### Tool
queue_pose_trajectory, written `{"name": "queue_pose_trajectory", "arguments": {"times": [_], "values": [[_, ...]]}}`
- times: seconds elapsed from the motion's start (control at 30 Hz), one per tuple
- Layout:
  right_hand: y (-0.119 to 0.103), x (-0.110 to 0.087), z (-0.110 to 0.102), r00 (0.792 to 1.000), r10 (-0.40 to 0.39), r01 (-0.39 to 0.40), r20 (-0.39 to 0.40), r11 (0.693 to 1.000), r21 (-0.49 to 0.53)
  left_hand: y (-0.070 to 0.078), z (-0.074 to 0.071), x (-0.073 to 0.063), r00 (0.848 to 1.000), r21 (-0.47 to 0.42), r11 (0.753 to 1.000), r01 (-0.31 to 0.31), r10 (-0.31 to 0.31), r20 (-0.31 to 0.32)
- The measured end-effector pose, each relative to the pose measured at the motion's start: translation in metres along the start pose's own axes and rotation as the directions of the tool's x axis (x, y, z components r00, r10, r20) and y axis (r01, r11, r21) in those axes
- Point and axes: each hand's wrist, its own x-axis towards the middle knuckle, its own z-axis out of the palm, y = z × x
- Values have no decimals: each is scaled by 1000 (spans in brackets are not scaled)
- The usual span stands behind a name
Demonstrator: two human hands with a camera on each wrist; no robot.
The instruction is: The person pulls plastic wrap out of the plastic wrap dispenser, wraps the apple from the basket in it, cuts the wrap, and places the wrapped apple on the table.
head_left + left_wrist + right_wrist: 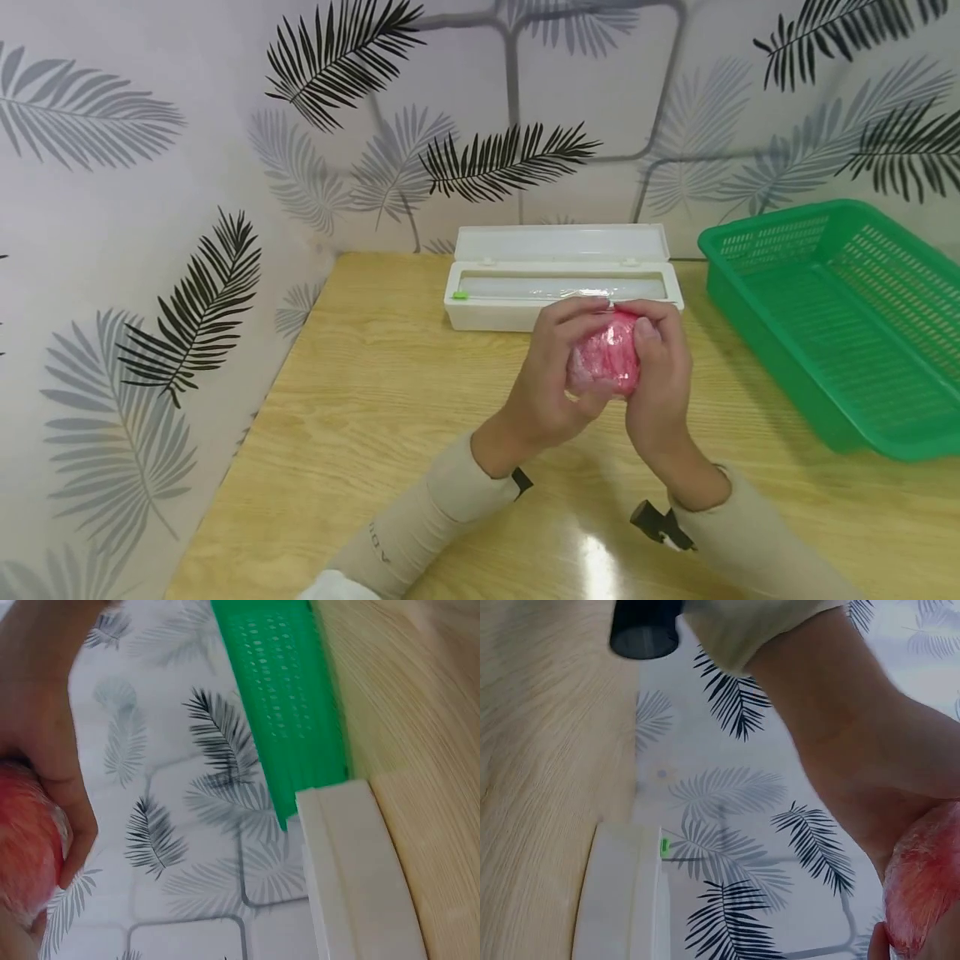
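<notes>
Both hands hold a round red fruit (609, 354), wrapped in shiny clear film, above the table. My left hand (551, 371) curls around its left side, with the thumb along the lower edge. On the other side my right hand (663, 375) grips it, thumb laid over the front. Streaky red skin shows through the wrinkled film on the fruit (28, 840) in the left wrist view. In the right wrist view, the fruit (922, 877) is partly cut off by the frame edge. Just behind the hands stands a white cling film dispenser (487, 317), lid raised, a film roll inside.
A green plastic basket (780, 367) with perforated sides stands on the right of the wooden table (360, 375). The dispenser carries a small green slider (460, 295) at its left end. Leaf-patterned wall covering (465, 100) rises behind and to the left.
</notes>
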Motion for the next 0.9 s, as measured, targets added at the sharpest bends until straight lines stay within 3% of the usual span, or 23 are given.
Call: {"name": "queue_pose_trajectory", "arguments": {"times": [0.13, 0.27, 0.53, 0.67, 0.8, 0.9], "values": [[-4, 0, -2, 998, 64, -64, -7, 996, 63, -8, -3, -1, 985, 134, 976, -172, 166, 57], [-8, -1, -1, 996, 85, -85, -2, 996, 43, -11, -3, -1, 969, 181, 953, -244, 232, 87], [-9, 2, -2, 986, 164, -164, -23, 986, 18, -13, -1, -1, 968, 193, 955, -225, 195, 160], [-11, 7, -4, 979, 202, -200, 32, 978, -61, -16, 4, -2, 979, 195, 963, -185, 163, 120], [-13, 12, -9, 954, 288, -269, 80, 944, -193, -17, 9, -3, 994, 160, 982, -97, 87, 67], [-13, 13, -12, 944, 315, -285, 103, 931, -229, -16, 11, -4, 998, 112, 993, -31, 26, 52]]}}
